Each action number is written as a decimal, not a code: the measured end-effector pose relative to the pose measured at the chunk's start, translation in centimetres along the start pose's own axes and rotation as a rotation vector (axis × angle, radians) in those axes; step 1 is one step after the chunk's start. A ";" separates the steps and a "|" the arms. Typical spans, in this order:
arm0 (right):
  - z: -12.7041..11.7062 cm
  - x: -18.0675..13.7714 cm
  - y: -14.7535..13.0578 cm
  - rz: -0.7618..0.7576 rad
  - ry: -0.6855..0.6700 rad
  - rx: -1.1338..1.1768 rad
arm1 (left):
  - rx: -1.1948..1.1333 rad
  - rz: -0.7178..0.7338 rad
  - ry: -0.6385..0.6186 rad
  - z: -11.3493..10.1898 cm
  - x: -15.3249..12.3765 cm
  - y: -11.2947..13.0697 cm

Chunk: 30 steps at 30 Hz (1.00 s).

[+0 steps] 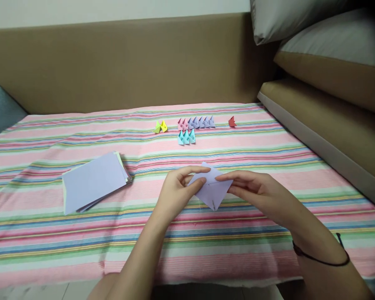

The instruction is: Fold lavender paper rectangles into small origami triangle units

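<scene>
A folded sheet of lilac origami paper point(213, 192), diamond-shaped with a crease across its middle, is held above the striped cloth. My left hand point(183, 185) pinches its left corner, with the thumb lying on the front face and the index finger along the upper edge. On the other side, my right hand point(256, 187) grips the right corner, its index fingertip on the front and the thumb by the lower edge. The lower tip of the paper points toward me. Some fingers of both hands are hidden behind the paper.
Left of my hands lies a stack of paper point(95, 179), lilac on top. Farther back stand lilac and pink folded pieces point(201, 122), turquoise ones point(186, 137), yellow-green ones point(161, 126) and a red one point(232, 121). Cushions point(328, 116) are piled at right on the striped cloth point(65, 250).
</scene>
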State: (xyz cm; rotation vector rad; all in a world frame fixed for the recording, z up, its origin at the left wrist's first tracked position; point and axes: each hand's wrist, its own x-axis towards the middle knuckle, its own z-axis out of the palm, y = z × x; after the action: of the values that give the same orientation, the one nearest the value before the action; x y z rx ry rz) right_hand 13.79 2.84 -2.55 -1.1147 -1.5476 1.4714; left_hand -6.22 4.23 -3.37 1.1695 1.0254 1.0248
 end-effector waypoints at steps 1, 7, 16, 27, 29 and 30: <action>-0.1 0.0 0.0 -0.011 0.016 -0.038 | -0.003 0.001 0.001 0.0 0.0 0.0; -0.3 0.1 0.1 -0.051 0.111 -0.077 | 0.041 0.034 -0.019 0.1 -0.2 0.1; -0.3 0.1 0.0 -0.037 0.150 -0.133 | 0.068 0.085 -0.036 0.0 -0.3 -0.1; 0.5 0.4 0.1 -0.032 0.260 0.012 | -0.083 0.070 -0.077 0.5 -0.2 0.1; 0.7 0.5 0.2 -0.023 0.279 0.024 | -0.087 0.069 -0.052 0.7 -0.1 -0.2; 0.8 0.5 0.2 -0.021 0.285 0.029 | -0.083 0.069 -0.031 0.8 -0.1 -0.3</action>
State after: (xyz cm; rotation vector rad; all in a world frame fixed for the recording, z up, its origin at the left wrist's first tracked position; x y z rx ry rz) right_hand 12.89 2.99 -2.89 -1.2274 -1.3319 1.2550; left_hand -5.41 3.94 -3.58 1.1555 0.9153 1.0905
